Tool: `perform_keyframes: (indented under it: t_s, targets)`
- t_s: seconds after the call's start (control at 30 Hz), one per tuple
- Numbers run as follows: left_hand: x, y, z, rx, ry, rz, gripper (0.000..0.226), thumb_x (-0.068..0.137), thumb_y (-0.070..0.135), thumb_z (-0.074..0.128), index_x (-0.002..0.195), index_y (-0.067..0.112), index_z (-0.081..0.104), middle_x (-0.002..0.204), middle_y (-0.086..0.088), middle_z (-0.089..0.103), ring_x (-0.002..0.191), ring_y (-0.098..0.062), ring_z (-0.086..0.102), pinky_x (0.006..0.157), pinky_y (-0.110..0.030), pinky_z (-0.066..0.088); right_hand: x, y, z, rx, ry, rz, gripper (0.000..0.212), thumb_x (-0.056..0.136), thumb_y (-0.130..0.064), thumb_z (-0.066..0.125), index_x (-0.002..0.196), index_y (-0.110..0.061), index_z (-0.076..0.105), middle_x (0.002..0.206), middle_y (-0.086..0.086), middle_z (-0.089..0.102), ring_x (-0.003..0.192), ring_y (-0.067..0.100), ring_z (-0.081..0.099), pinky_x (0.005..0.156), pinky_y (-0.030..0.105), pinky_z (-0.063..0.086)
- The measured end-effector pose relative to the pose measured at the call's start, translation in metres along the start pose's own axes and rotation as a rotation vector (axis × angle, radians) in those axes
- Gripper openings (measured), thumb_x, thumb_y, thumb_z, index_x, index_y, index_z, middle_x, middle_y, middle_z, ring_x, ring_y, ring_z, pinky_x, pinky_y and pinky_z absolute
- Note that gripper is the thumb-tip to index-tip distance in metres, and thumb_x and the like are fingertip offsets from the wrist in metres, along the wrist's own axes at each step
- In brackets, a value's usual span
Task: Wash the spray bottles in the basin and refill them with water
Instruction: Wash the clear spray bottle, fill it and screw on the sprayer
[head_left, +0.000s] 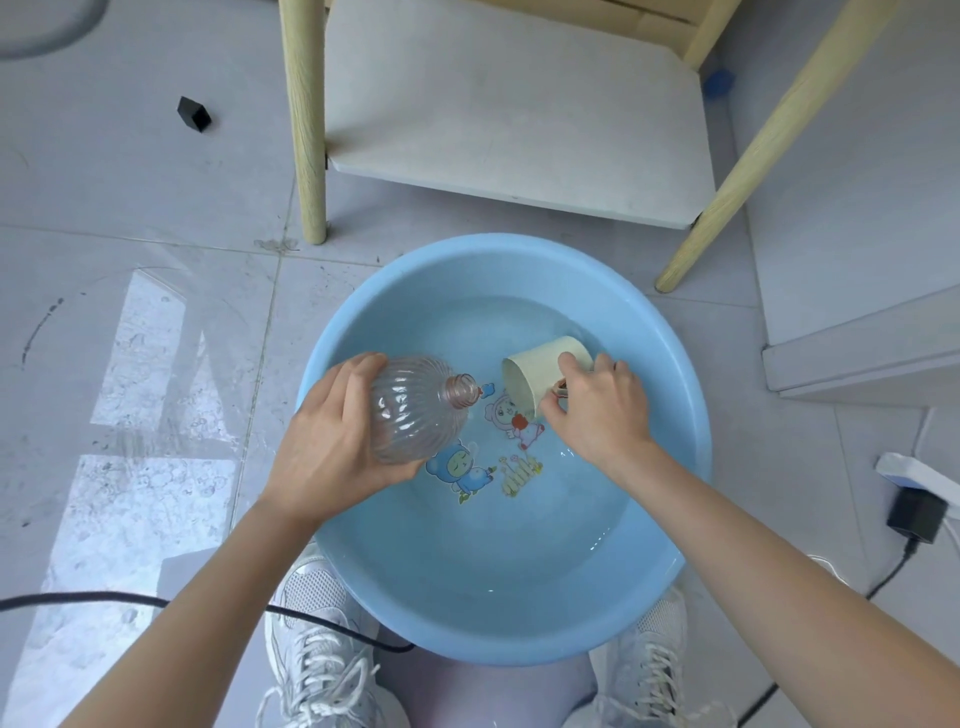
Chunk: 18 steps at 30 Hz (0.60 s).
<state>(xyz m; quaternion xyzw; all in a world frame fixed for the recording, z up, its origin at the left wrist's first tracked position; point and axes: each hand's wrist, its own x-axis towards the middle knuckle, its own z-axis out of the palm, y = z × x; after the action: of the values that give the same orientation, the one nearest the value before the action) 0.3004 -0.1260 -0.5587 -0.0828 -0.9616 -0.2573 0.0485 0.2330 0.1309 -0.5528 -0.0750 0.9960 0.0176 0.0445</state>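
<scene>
Left hand curled, gripping; right hand likewise.

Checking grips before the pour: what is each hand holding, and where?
Left hand grips the clear ribbed plastic bottle round its wide body. Right hand holds the cream cup round its side wall.
</scene>
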Motion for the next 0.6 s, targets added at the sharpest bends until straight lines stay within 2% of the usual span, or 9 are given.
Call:
perform_keyframes:
  t_s: [0.07,0.13,0.2,0.27,0.37,0.47,0.53,0.6]
  targets:
    - [-0.001,-0.001,0.001,0.006,-0.005,0.002,0.088,0.066,0.059,0.064,0.126,-0.003,0.044,0.120,-0.014,0.058,0.111,-0.031,0.055,0.092,-0.031,0.041,0.001,0.004,-0.004,0.052,-0.038,0.058,0.027,0.084,-0.027,0.060,0.096,-0.003,0.060,0.084,0.024,0.057,0.077,0.038,0.055,0.062,0.034,0.033]
    - [0.000,-0.001,0.000,0.005,-0.007,0.008,0.091,0.066,0.059,0.064,0.130,-0.003,0.042,0.121,-0.015,0.058,0.111,-0.031,0.055,0.093,-0.032,0.041,0.001,0.010,-0.011,0.179,-0.072,0.118,0.028,0.087,-0.031,0.056,0.100,-0.006,0.058,0.090,0.022,0.058,0.084,0.037,0.056,0.068,0.036,0.039]
    - [0.001,-0.001,-0.001,0.007,-0.008,0.010,0.095,0.066,0.058,0.064,0.135,-0.002,0.039,0.121,-0.014,0.057,0.109,-0.029,0.054,0.092,-0.032,0.042,0.002,0.018,-0.019,0.348,-0.116,0.221,0.023,0.086,-0.031,0.057,0.095,-0.010,0.058,0.086,0.016,0.062,0.082,0.034,0.056,0.068,0.034,0.041]
    - [0.001,0.000,-0.002,0.001,-0.002,0.011,0.095,0.066,0.059,0.063,0.135,-0.002,0.040,0.121,-0.015,0.057,0.109,-0.028,0.053,0.091,-0.031,0.041,0.001,0.027,-0.027,0.505,-0.212,0.343,0.018,0.084,-0.031,0.057,0.090,-0.015,0.057,0.078,0.007,0.064,0.077,0.029,0.055,0.062,0.030,0.040]
    - [0.001,0.001,-0.003,-0.008,0.003,0.006,0.092,0.066,0.062,0.062,0.131,-0.001,0.044,0.122,-0.015,0.058,0.113,-0.027,0.051,0.091,-0.028,0.040,-0.006,0.034,-0.039,0.701,-0.283,0.437,0.013,0.084,-0.031,0.058,0.087,-0.019,0.057,0.065,-0.001,0.056,0.063,0.025,0.051,0.053,0.027,0.038]
    - [0.001,0.001,-0.002,-0.013,0.004,0.008,0.091,0.066,0.063,0.062,0.129,-0.001,0.045,0.122,-0.015,0.058,0.113,-0.026,0.051,0.091,-0.029,0.040,-0.017,0.035,-0.049,0.816,-0.296,0.455,0.011,0.084,-0.032,0.062,0.083,-0.021,0.060,0.068,0.002,0.058,0.074,0.030,0.060,0.054,0.026,0.039]
    - [0.001,0.001,-0.003,-0.022,0.008,0.008,0.091,0.066,0.063,0.063,0.128,-0.002,0.045,0.121,-0.015,0.058,0.113,-0.026,0.050,0.091,-0.029,0.040,-0.025,0.033,-0.056,0.889,-0.296,0.466,0.012,0.081,-0.035,0.063,0.079,-0.024,0.061,0.074,0.010,0.064,0.080,0.032,0.062,0.061,0.033,0.047]
    - [0.001,0.001,-0.003,-0.028,0.011,0.008,0.091,0.067,0.063,0.063,0.128,-0.002,0.045,0.122,-0.015,0.058,0.114,-0.025,0.050,0.091,-0.029,0.040,-0.032,0.030,-0.063,0.959,-0.295,0.483,0.011,0.080,-0.035,0.064,0.078,-0.024,0.062,0.083,0.016,0.067,0.082,0.034,0.063,0.079,0.046,0.053]
